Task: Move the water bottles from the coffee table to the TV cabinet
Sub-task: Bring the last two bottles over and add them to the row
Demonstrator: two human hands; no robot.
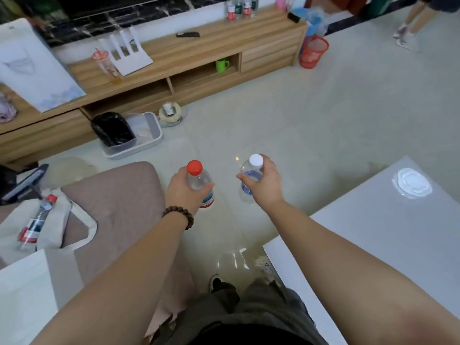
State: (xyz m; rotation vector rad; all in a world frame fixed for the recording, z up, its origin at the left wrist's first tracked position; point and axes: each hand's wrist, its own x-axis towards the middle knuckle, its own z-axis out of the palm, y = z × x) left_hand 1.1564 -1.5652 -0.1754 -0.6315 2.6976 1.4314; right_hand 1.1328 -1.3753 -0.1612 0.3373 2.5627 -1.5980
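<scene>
My left hand (181,192) grips a clear water bottle with a red cap (199,179) upright, above the floor. My right hand (266,185) grips a clear water bottle with a white cap and blue label (250,175), also upright. Both are held out in front of me, between the grey coffee table (373,232) at the right and the wooden TV cabinet (199,49) across the floor. Several water bottles (240,7) stand on the cabinet top at its far right end.
A brown stool (117,195) at my left carries a cloth bag (57,225) with another bottle (37,220) on it. A tray with a black bag (129,133) and a tape roll (170,113) lie on the floor by the cabinet. A red basket (313,52) stands beside the cabinet. A person's legs (413,21) are at the far right.
</scene>
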